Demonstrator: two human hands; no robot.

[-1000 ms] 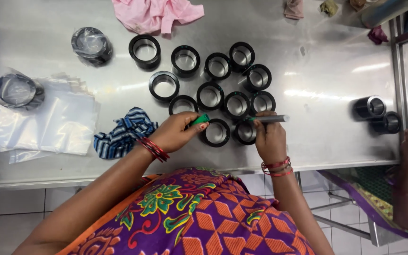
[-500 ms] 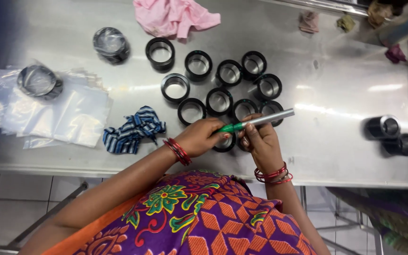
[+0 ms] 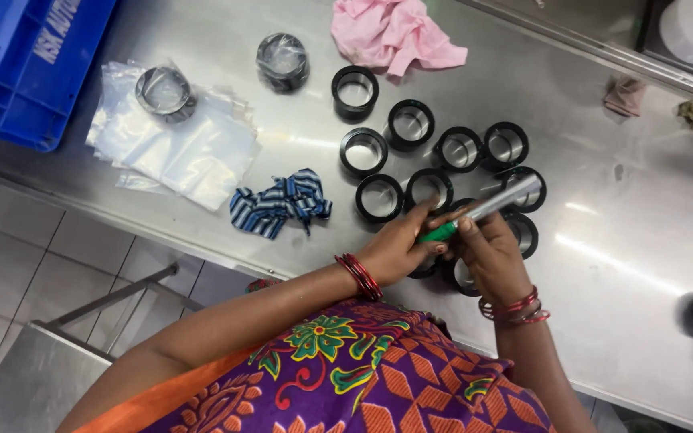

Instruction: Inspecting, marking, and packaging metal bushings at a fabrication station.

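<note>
Both hands on marker (image 3: 483, 210): left hand (image 3: 399, 248) pinches green cap end, right hand (image 3: 487, 252) wraps silver barrel. Black bearing rings (image 3: 411, 124) directly beneath and beyond grip, on steel table (image 3: 619, 240).

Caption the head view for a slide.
Both hands, left hand and right hand, grip a green-capped marker above black rings.
</note>
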